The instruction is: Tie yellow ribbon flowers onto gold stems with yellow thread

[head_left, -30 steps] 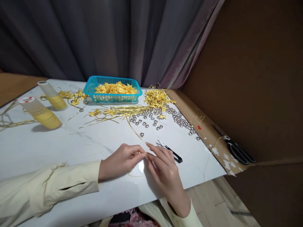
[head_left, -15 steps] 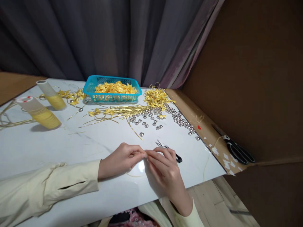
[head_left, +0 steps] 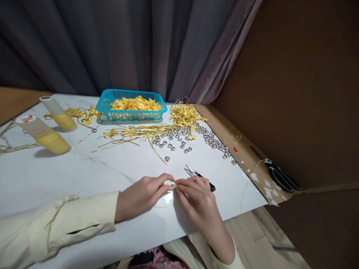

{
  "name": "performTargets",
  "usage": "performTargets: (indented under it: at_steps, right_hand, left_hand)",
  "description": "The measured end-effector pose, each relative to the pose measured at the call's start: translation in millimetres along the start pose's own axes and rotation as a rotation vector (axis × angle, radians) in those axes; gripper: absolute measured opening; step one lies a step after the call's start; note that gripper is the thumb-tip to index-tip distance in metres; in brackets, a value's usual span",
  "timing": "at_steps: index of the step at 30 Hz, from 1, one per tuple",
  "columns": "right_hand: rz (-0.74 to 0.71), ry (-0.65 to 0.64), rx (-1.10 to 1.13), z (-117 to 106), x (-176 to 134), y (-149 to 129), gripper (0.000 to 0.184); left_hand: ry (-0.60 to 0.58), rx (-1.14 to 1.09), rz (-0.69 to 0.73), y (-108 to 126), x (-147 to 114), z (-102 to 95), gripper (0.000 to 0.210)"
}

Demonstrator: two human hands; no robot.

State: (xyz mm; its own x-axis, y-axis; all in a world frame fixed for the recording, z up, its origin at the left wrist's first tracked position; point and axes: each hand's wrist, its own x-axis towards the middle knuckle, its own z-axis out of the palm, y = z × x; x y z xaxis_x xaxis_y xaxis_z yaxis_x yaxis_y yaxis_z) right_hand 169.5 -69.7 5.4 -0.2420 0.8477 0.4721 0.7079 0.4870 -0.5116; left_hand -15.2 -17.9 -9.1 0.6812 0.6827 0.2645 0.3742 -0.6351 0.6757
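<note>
My left hand and my right hand meet fingertip to fingertip just above the white table, each in a pinch. Between them is a thin yellow cord, of which a faint curved strand shows below my left hand. The pinched part is tiny and mostly covered by fingers, so any knot or bead there cannot be made out. Just beyond my right hand lie black-handled thread snips, partly hidden by its fingers. Farther off are loose silver beads and a bundle of gold cords tipped with yellow bows.
A blue basket of yellow bows stands at the back. Two spools of yellow cord are at the left. Black scissors and white paper scraps lie on brown cardboard along the right edge.
The left thumb and forefinger have parted into a wider loop, their tips still at the cord. My right hand has shifted slightly. The view has moved a little.
</note>
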Motion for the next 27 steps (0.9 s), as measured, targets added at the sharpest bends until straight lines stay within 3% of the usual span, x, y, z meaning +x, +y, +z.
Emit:
performTargets:
  at_steps: [6, 9, 15, 27]
  right_hand:
    - [0.06, 0.018, 0.016, 2, -1, -3, 0.021]
    - [0.101, 0.029, 0.02, 5, -1, -4, 0.022]
    - [0.165, 0.066, 0.038, 9, -1, -6, 0.022]
    - [0.204, 0.082, 0.074, 13, -2, -6, 0.02]
  left_hand:
    - [0.081, 0.385, 0.332, -8, -7, 8.7, 0.032]
    - [0.043, 0.567, 0.43, -8, -9, 7.2, 0.04]
    - [0.015, 0.726, 0.498, -4, -9, 2.6, 0.055]
    - [0.066, 0.761, 0.602, -3, -5, 1.0, 0.036]
